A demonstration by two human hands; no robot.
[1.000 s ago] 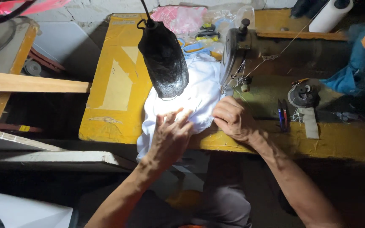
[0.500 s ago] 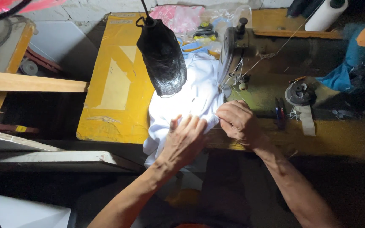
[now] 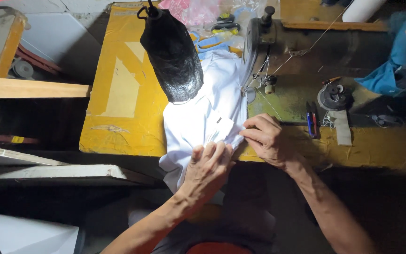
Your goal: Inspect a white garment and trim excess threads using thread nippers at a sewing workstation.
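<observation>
- Compared with a second ago, we see the left hand drawn back toward the near edge of the yellow wooden sewing table; earlier it lay flatter and farther up on the white cotton garment.
- That hand now rests palm down on the garment's near fold, fingers together and slightly curled, pressing the cloth rather than pinching it.
- The garment lies in the middle of the table, spread from under the black hanging lamp shade down over the near edge, where part of it hangs off.
- The right hand has closed in from the right; its fingertips meet narrowly on the garment's right edge, gripping a small fold of cloth.
- We judge the cloth is being gathered and aligned near the old dark sewing machine at the far right.
</observation>
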